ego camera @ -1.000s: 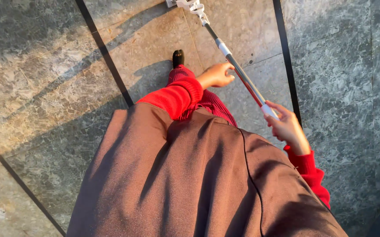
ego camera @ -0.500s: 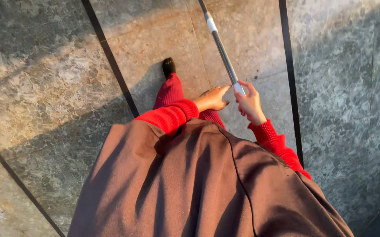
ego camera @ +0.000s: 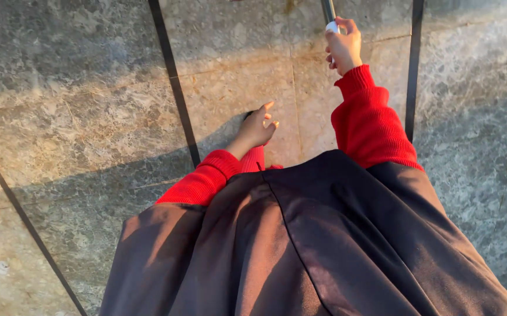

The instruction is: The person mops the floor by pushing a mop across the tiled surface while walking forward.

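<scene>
Head view looks straight down at us standing on a stone-tiled floor (ego camera: 83, 123) crossed by dark joint lines. Our right hand (ego camera: 343, 47) is stretched forward near the top edge, fingers curled tight around the white-tipped end of a mop handle (ego camera: 329, 13), whose dark shaft runs on past the hand and out of view. Our left hand (ego camera: 258, 126) is lower and nearer the body, well apart from the handle, holding nothing, with the fingers loosely spread and the forefinger pointing forward. Both wrists come out of red knitted sleeves (ego camera: 365, 120). Below the hands a dark brown skirt (ego camera: 300, 251) fills the lower part of the view. Warm sunlight falls across the tiles ahead of both hands, and our shadow lies beside the left one.
</scene>
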